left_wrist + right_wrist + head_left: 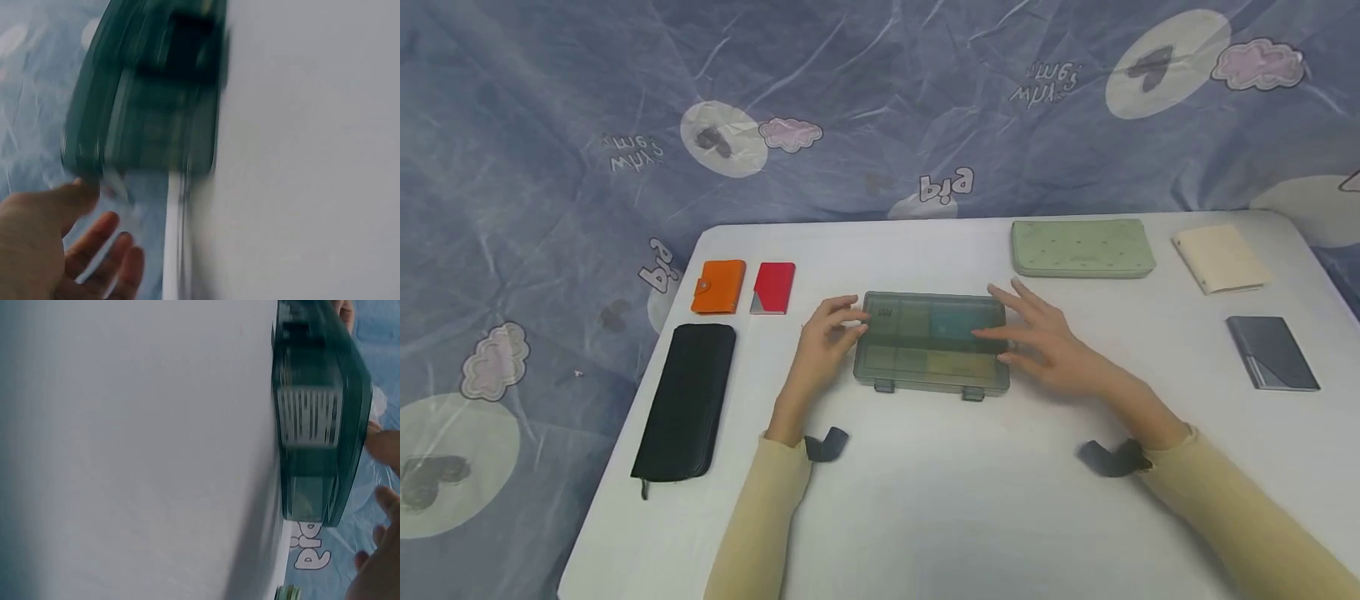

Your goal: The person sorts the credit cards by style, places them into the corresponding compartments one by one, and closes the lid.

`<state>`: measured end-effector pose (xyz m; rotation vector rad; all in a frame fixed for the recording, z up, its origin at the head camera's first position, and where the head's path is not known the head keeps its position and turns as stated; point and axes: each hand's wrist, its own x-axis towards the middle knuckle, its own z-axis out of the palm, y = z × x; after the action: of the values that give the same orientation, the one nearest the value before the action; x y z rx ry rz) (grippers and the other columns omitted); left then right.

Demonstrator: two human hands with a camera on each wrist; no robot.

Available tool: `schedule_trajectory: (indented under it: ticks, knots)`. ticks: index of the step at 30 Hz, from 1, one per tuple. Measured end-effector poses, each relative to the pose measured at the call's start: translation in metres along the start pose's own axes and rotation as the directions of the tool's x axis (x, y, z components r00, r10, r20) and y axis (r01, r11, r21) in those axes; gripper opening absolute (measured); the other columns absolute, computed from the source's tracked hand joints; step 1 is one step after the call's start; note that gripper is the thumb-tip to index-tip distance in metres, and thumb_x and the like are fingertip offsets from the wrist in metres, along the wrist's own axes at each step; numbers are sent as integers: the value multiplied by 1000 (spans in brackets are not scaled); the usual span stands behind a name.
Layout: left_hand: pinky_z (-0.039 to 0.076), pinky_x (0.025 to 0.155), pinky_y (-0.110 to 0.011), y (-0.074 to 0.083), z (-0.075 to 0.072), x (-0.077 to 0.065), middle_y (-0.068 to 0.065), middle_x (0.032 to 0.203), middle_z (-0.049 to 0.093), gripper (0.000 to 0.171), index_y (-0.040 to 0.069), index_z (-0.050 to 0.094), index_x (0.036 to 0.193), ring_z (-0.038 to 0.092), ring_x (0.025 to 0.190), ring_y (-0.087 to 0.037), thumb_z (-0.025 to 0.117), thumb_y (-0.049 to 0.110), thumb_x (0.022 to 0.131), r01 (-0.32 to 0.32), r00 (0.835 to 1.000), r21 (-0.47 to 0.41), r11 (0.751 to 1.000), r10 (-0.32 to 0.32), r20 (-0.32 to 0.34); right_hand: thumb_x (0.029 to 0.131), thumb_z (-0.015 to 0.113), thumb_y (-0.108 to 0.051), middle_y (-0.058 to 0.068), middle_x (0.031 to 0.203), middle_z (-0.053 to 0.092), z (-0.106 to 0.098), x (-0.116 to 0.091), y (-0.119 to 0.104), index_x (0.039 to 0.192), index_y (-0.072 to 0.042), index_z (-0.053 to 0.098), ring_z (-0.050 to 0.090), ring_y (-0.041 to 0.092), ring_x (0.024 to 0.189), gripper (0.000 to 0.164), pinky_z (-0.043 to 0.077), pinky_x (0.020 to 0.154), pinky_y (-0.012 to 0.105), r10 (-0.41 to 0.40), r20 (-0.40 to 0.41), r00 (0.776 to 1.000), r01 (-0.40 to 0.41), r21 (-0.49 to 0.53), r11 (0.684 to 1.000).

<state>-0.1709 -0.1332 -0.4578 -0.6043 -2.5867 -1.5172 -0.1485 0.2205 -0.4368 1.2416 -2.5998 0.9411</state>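
A translucent green plastic case [891, 333] lies on the table with its lid down and two latches along the near side. Bluish and yellowish patches show through the lid. At its left end is my left hand [822, 346], thumb and fingers loosely bent with the tips right at the edge. My right hand [1051, 346] is at the right end, fingers spread, some tips over the lid. In the right wrist view a barcode label [308, 417] shows on the case's side, and the thumb [382, 447] overlaps the lid edge. The left wrist view is blurred.
On the left lie an orange snap wallet [718, 286], a red card holder [773, 287] and a long black zip case [685, 400]. Across the right are a light green case [1081, 248], a cream notebook-like item [1221, 258] and a dark grey card holder [1272, 352]. A patterned blue cloth [850, 83] hangs behind the table.
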Motion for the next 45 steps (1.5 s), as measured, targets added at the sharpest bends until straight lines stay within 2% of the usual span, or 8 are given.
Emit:
schedule_trajectory:
  ticks: [2,5,9,12,15,19,27,45]
  knots:
    - [42,97,-38,3,4,-6,-9,131,52,19,10,69,107,46,124,-24,63,13,89,-64,998,148,987,66,-11,78,72,-11,19,149,28,3,-2,-10,125,-16,59,10,42,140,48,17,99,66,-33,18,999,33,-10,999]
    - [36,103,-40,10,5,-17,-3,135,49,23,15,67,113,40,129,-20,59,16,91,-120,993,271,955,110,51,80,72,-17,15,151,26,8,-5,-22,134,-16,51,12,42,140,58,19,101,63,-42,113,993,43,-10,999]
    - [29,108,-46,15,0,-32,-3,151,29,48,15,50,134,23,140,-21,61,28,89,-161,975,318,934,99,201,83,69,-21,8,154,20,12,-8,-28,142,-19,40,6,37,142,66,19,101,61,4,218,976,8,-53,999]
    - [24,108,-52,15,-1,-36,-3,156,12,75,15,33,145,10,144,-22,68,32,81,-183,948,311,933,83,307,81,69,-15,8,154,21,13,-7,-27,141,-20,40,8,36,142,67,19,102,60,7,215,977,9,-74,997]
    - [24,108,-53,13,0,-36,-2,158,1,92,16,22,149,5,144,-21,72,23,73,-186,931,311,932,67,358,79,68,-8,9,154,22,14,-7,-25,141,-20,41,10,36,141,69,19,102,59,0,201,980,19,-91,996]
    - [27,108,-49,10,4,-30,-1,158,-2,96,18,18,150,5,144,-17,73,11,71,-182,933,329,927,57,356,77,66,-1,10,154,19,16,-7,-23,143,-21,37,12,35,141,74,20,101,58,26,184,983,-2,-132,991]
    - [26,109,-47,7,6,-22,2,157,-4,98,21,15,150,4,144,-15,74,8,72,-165,936,337,927,39,349,83,66,-9,7,157,11,18,-3,-30,147,-23,29,4,34,143,76,9,105,63,119,198,973,-78,-201,976]
    - [28,108,-46,5,7,-25,5,157,-1,92,20,21,149,10,143,-13,72,5,74,-122,936,272,954,19,351,76,72,-11,4,154,21,26,-6,-29,145,-26,34,18,31,140,80,18,101,60,90,116,989,-56,-269,962]
